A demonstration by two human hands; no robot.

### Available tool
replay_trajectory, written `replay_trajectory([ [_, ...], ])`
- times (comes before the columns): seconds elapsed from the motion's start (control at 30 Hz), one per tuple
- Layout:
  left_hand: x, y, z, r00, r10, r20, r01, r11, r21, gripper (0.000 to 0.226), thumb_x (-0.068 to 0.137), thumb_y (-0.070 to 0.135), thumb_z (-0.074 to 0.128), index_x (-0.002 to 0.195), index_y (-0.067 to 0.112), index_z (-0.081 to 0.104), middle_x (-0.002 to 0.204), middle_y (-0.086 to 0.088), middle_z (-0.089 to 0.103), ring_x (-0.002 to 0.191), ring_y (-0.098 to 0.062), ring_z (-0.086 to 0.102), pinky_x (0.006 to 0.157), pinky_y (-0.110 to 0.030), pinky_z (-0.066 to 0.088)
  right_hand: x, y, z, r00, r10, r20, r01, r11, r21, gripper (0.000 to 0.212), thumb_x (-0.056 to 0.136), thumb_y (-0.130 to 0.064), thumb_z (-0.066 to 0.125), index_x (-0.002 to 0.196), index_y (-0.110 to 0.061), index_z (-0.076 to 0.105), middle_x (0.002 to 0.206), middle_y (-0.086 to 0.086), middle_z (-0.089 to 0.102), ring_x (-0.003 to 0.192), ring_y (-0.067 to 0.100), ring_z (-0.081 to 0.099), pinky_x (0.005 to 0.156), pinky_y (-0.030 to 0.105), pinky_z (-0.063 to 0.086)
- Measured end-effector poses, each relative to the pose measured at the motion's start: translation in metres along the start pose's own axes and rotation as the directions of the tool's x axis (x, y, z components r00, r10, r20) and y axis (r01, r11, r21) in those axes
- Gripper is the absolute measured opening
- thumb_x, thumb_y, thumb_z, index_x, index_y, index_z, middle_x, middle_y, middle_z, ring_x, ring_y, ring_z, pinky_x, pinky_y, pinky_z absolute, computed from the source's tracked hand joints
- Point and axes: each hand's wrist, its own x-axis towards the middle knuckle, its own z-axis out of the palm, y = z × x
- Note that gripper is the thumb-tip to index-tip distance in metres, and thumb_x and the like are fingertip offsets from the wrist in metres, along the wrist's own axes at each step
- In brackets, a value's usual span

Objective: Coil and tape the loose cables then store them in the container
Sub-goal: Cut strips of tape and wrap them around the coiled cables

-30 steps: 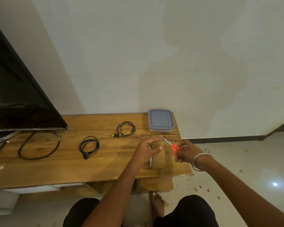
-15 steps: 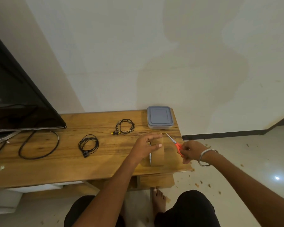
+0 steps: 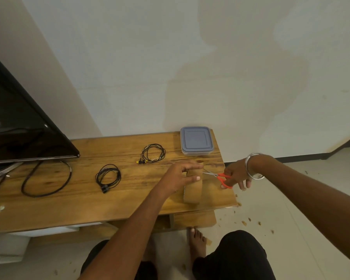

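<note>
Tape-cutting step: left hand (image 3: 182, 174) grip grasps the tape roll (image 3: 192, 191) on the worktop (image 3: 69, 207); just right, right hand (image 3: 237, 174) grip grasps scissors (image 3: 217, 176). Next: snip strip, wrap cable coil (image 3: 153, 153).

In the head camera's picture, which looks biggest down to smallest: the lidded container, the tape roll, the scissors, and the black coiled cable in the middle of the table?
1. Lidded container, though farthest away.
2. Black coiled cable and tape roll: alike, and the left hand covers the roll's top, so unranked.
3. Scissors, thinnest, handles partly hidden in the right hand.
</note>
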Motion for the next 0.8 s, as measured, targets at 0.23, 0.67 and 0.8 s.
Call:
replay_trajectory([
  [0.23,0.0,0.001,-0.001,1.0,0.029,0.003,-0.029,1.0,-0.002,0.04,0.081,0.013,0.078,0.12,0.019,0.07,0.124,0.009,0.065,0.118,0.004,0.055,0.099,-0.013,0.043,0.005,-0.007,-0.011,1.0,-0.004,-0.008,0.004,0.999,-0.051,0.063,0.08,-0.06,0.06,0.112,-0.006,0.057,0.094,0.011,0.067,0.082,0.021,0.064,0.072,0.029,0.058],
  [0.67,-0.001,0.0,-0.001,1.0,0.024,0.003,-0.024,1.0,-0.003,0.04,0.082,0.013,0.077,0.121,0.018,0.069,0.12,0.016,0.063,0.116,0.013,0.052,0.094,-0.005,0.038,0.015,-0.008,-0.02,0.999,-0.036,-0.015,0.034,0.989,-0.146,0.048,0.079,-0.058,0.062,0.101,-0.015,0.056,0.086,0.007,0.065,0.07,0.017,0.061,0.071,0.029,0.055],
  [0.8,-0.001,0.0,-0.001,1.0,0.016,0.002,-0.016,1.0,-0.019,0.04,0.081,0.014,0.077,0.12,0.021,0.069,0.123,0.013,0.065,0.119,0.003,0.055,0.1,-0.014,0.042,0.019,-0.005,-0.024,0.999,-0.047,-0.017,0.044,0.989,-0.145,0.04,0.076,-0.059,0.065,0.088,-0.022,0.055,0.087,0.009,0.066,0.076,0.02,0.063,0.071,0.03,0.057],
])
